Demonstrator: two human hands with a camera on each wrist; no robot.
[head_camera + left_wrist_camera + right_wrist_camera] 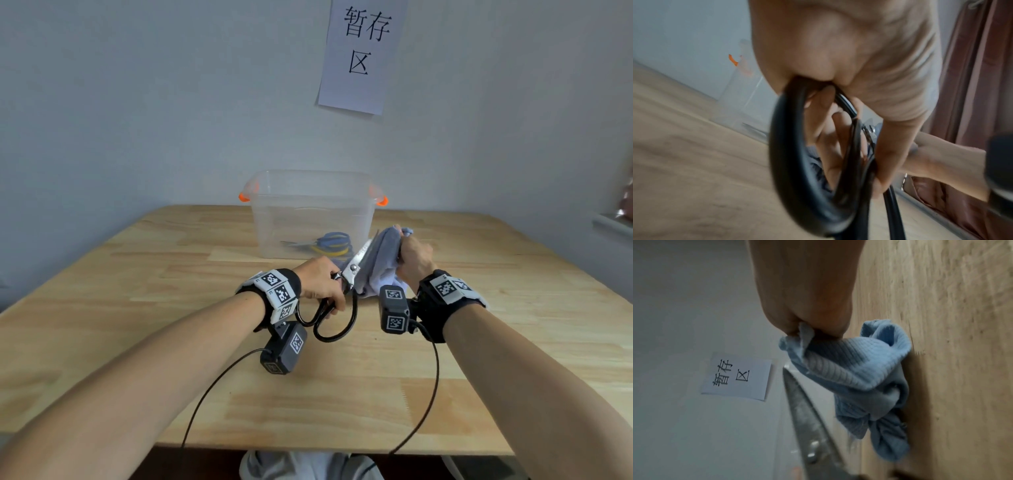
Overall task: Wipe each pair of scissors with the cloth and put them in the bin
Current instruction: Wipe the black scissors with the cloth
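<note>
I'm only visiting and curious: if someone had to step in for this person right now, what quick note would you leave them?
Left hand: grips the black handles of the large scissors, held above the table.
Right hand: grips the blue cloth, bunched against the blades.
Bin: clear, at the table's far edge, with blue-and-yellow-handled scissors already inside.
Done: at least one pair binned.
Left: finish wiping the black pair, then place it in the bin. No other scissors are in view.
</note>
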